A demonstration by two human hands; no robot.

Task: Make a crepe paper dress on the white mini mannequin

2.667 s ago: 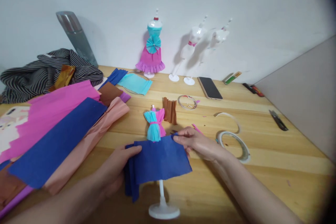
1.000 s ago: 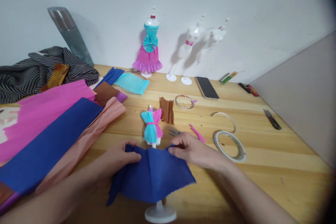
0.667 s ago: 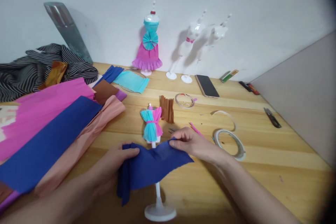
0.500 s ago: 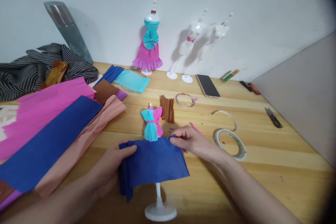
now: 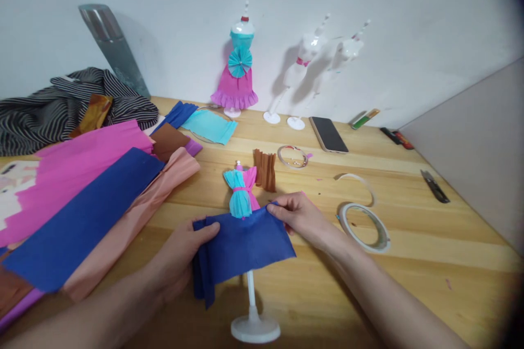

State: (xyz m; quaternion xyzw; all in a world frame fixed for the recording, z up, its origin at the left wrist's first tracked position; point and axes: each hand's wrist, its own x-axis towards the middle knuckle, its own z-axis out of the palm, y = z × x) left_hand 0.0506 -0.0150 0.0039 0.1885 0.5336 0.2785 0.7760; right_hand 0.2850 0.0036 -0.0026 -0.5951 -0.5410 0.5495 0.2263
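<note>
A sheet of dark blue crepe paper (image 5: 249,242) is stretched between my two hands, in front of a small mannequin stand (image 5: 251,294). My left hand (image 5: 194,245) pinches its left end, where the paper hangs in folds. At the upper right corner my right hand (image 5: 295,215) grips it between thumb and fingers. Above the sheet's top edge shows the mannequin's turquoise and pink paper top (image 5: 241,191). The sheet hides the mannequin's lower body; its white pole and round base stick out below.
Pleated brown paper (image 5: 265,170), a wire ring (image 5: 292,147), a tape roll (image 5: 388,240), a phone (image 5: 328,134) and a cutter knife (image 5: 434,186) lie beyond my hands. Coloured paper sheets (image 5: 88,218) cover the left. Along the wall stand a dressed mannequin (image 5: 235,87) and two bare-looking ones.
My right hand has lifted its corner of the blue paper slightly, so the sheet slants up to the right. The whole view has shifted a little.
</note>
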